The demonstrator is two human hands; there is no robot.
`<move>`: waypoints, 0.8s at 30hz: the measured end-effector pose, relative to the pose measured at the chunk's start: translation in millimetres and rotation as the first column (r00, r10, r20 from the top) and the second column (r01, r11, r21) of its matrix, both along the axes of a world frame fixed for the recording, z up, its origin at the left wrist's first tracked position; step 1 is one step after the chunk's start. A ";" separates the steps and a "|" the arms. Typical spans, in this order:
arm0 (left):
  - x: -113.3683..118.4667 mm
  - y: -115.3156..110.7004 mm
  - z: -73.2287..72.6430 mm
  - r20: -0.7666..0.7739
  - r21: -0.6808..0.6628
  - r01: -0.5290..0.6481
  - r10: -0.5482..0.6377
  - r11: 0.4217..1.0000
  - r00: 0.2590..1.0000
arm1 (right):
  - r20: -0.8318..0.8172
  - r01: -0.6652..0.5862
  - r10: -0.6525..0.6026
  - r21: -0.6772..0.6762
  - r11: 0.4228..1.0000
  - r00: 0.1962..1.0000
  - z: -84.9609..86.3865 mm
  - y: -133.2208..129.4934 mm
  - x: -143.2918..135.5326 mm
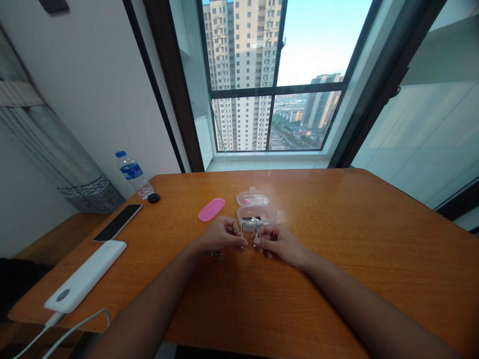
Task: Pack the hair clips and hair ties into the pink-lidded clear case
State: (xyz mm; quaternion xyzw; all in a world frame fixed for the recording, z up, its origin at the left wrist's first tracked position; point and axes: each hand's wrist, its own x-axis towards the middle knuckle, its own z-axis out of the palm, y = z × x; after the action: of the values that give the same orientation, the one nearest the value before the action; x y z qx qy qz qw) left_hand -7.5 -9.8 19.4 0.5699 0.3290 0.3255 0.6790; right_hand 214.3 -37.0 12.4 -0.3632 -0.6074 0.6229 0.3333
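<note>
My left hand (226, 234) pinches a small, shiny gold-coloured metal piece (242, 230) between thumb and fingers. In my right hand (277, 243) a similar thin metal piece (257, 231) is pinched, close beside the first. Both are too small for me to tell their kind. Just beyond my fingertips stands a clear plastic case (273, 214), its lid (239, 200) folded back. Dark and silvery bits lie inside the case, and something pink shows in the lid. Some small ring-like pieces (218, 256) rest on the table below my left wrist.
A pink oval piece (211, 210) lies left of the case on the wooden table (355, 239). Farther left are a phone (118, 223), a white power bank (86, 276) with a cable (80, 324), a water bottle (134, 174) and a small black object (153, 198).
</note>
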 end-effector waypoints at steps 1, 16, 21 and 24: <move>-0.1 0.0 -0.1 0.000 0.000 -0.002 0.002 1.000 1.000 | -0.002 -0.003 0.003 -0.002 1.000 1.000 0.1 0.0 0.1; -2.3 0.0 -0.5 -0.008 -0.022 0.019 -0.019 1.000 1.000 | -0.063 0.027 -0.031 -0.058 0.998 0.998 7.6 -3.2 -4.0; -2.4 -1.9 2.5 -0.018 -0.020 0.057 -0.057 0.998 0.998 | -0.105 0.048 -0.059 -0.102 0.994 0.993 5.3 -2.3 -4.4; -2.8 -2.3 2.3 -0.016 -0.030 0.078 -0.079 0.996 0.997 | -0.096 0.035 -0.046 -0.111 0.993 0.994 4.0 -1.9 -3.3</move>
State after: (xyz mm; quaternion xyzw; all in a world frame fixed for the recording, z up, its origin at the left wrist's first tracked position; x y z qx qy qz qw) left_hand -10.3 -12.1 21.6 0.5750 0.3169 0.2889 0.6968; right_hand 211.1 -38.9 16.4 -0.3619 -0.5478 0.6654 0.3552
